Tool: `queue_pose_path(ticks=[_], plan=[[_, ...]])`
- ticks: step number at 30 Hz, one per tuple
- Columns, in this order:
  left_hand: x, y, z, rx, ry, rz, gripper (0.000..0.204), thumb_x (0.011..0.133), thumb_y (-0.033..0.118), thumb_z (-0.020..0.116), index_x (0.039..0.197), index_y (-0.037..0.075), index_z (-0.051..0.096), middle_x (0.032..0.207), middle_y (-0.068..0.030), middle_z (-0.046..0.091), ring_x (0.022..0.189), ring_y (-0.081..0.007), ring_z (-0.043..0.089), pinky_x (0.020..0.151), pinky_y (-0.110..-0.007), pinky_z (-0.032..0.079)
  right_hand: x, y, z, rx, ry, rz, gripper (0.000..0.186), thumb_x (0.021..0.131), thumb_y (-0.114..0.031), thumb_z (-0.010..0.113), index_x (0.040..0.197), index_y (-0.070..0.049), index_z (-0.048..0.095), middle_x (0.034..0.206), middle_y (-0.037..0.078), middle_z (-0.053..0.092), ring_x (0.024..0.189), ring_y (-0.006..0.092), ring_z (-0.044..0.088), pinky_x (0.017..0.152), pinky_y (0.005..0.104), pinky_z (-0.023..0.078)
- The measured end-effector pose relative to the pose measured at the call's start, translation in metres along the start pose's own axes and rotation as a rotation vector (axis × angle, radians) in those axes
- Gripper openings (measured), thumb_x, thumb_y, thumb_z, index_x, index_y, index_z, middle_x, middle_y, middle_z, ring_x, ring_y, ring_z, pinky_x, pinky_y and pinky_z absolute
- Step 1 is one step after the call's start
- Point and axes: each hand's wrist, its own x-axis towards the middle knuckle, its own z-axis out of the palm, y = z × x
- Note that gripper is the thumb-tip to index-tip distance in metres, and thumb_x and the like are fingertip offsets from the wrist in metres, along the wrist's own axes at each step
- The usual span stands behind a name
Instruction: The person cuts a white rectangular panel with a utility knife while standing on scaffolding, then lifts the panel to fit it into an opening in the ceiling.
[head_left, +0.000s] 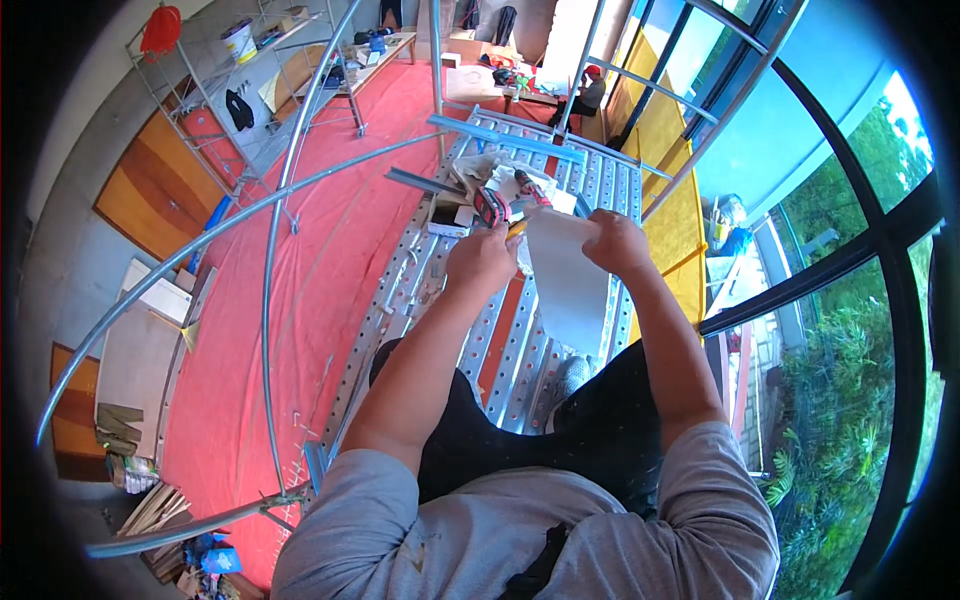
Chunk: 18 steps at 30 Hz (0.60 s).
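Note:
My right hand (617,243) pinches the upper right edge of a thin, pale grey-white sheet (570,285), which hangs tilted above the platform between my legs. My left hand (482,262) is closed at the sheet's upper left side. From its fingers sticks a slim yellow-orange tool (517,229), pointing at the sheet; its exact kind is too small to make out. Just beyond the left hand lies a red and black rounded tool (491,207). A red and black drill (531,188) rests a little farther off, among pale scraps.
I sit on a perforated metal scaffold platform (393,293) high above a red-covered floor (250,380). Curved metal tubes (272,300) rise at the left. Metal channels (510,138) cross the platform's far part. Large windows (840,330) stand at the right. Another person (590,95) sits far off.

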Motion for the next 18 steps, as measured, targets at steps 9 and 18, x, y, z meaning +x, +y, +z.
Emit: queue_pose_path(ticks=[9,18], plan=[[-0.004,0.029,0.002,0.065,0.074,0.106,0.038,0.102,0.036,0.054,0.107,0.0,0.066,0.09,-0.0246,0.07,0.081,-0.0406,0.072,0.071,-0.052,0.056,0.003,-0.004,0.007,-0.249,0.026,-0.019,0.05,0.091,-0.057,0.064,0.105,-0.009,0.068,0.094,0.016,0.074,0.088,0.0345,0.074,0.075,0.0463,0.057],[-0.001,0.007,0.001,0.083,0.111,0.139,0.036,0.097,0.035,0.061,0.106,0.001,0.067,0.089,-0.0227,0.071,0.08,-0.042,0.071,0.071,-0.053,0.055,0.006,-0.006,0.011,-0.226,0.04,-0.044,0.048,0.09,-0.056,0.066,0.105,-0.011,0.069,0.091,0.013,0.075,0.087,0.034,0.074,0.072,0.0459,0.058]])
